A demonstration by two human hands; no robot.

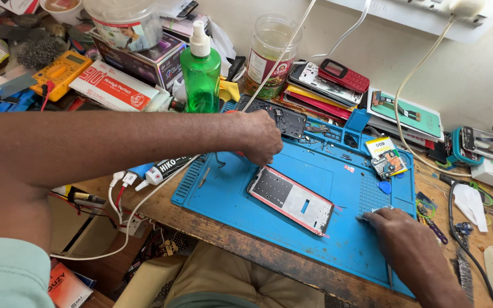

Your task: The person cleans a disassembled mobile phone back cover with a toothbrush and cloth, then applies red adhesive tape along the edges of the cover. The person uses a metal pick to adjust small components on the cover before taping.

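My left hand reaches across from the left and is closed over a tool with a red-orange handle, mostly hidden by the fingers, just beside a dark opened phone body. A phone frame with a silver plate and red edge lies tilted on the blue work mat, below that hand. My right hand rests on the mat's right side, fingers down on a small pale piece. A thin metal tool runs under its wrist.
A green spray bottle, a clear jar, stacked phones and boxes crowd the back. A yellow multimeter sits far left. White cables hang off the front edge. Small parts and a blue pick lie on the mat's right.
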